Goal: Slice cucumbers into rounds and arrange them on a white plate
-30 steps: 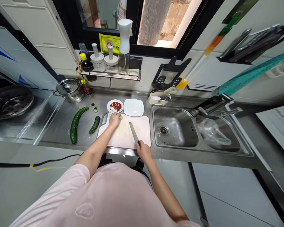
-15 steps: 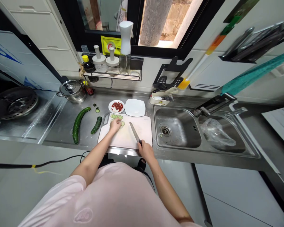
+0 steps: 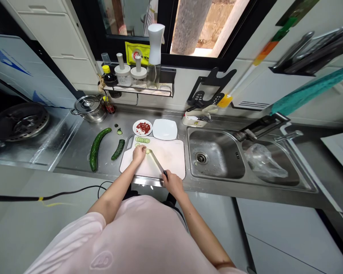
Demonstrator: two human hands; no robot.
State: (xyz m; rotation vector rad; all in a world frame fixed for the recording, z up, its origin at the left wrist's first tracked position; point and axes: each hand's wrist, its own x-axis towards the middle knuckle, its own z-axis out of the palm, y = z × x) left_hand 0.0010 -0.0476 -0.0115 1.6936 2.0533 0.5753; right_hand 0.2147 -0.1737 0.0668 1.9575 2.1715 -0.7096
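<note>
My right hand [image 3: 173,182] is wrapped round the black handle of a kitchen knife [image 3: 157,162], its blade pointing away and to the left across a white cutting board [image 3: 171,158]. The tip meets a pale cucumber slice [image 3: 148,151]. Right beside that slice is my left hand [image 3: 138,154], fingers curled together; whether they pinch anything is hidden. Behind it, several cucumber slices [image 3: 142,140] lie overlapping in a row on the board, with another slice [image 3: 137,144] partly covered by the hand. Left of the board lie a cut cucumber piece [image 3: 118,149] and a long whole cucumber [image 3: 96,148].
Behind the board stand a plate of chopped red pieces [image 3: 142,128] and a white square plate [image 3: 164,129]. Small cucumber trimmings [image 3: 119,131] lie on the steel counter. A lidded pot [image 3: 90,109] stands at the back left, and a sink [image 3: 217,154] adjoins the board's right.
The knife has swung left, its tip now at the slice by my left fingers. My left hand has drawn slightly back from the row of slices. The view has shifted slightly.
</note>
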